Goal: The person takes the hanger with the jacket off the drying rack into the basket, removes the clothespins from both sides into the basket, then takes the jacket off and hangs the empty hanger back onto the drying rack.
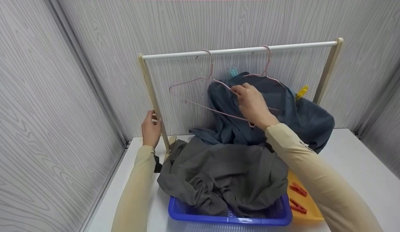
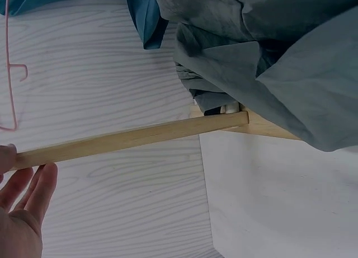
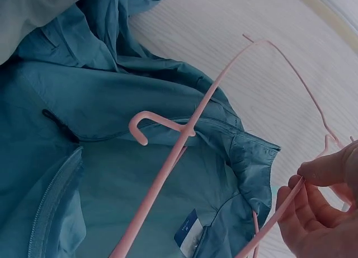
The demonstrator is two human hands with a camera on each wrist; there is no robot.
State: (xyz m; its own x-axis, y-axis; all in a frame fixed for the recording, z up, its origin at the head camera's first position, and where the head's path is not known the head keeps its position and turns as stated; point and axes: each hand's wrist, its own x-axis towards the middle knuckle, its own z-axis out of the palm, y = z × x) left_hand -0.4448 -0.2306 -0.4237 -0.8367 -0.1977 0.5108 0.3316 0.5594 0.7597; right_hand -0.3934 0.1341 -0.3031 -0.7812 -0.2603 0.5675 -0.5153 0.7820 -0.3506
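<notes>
My right hand pinches the right shoulder of a bare pink wire hanger, whose hook is over the white rail of a clothes rack. Close up in the right wrist view, thumb and fingertips hold the pink wire. Behind it, a blue zip jacket hangs on a second pink hanger. At the left end of the rack, my left hand holds its wooden post. The left wrist view shows the fingers under the post and the thumb at its upper side.
A crumpled dark grey garment fills a blue basket in front of the rack. To its right, an orange tray bears red clothespins. Yellow and light blue clothespins are on the jacket. Patterned walls surround the white table.
</notes>
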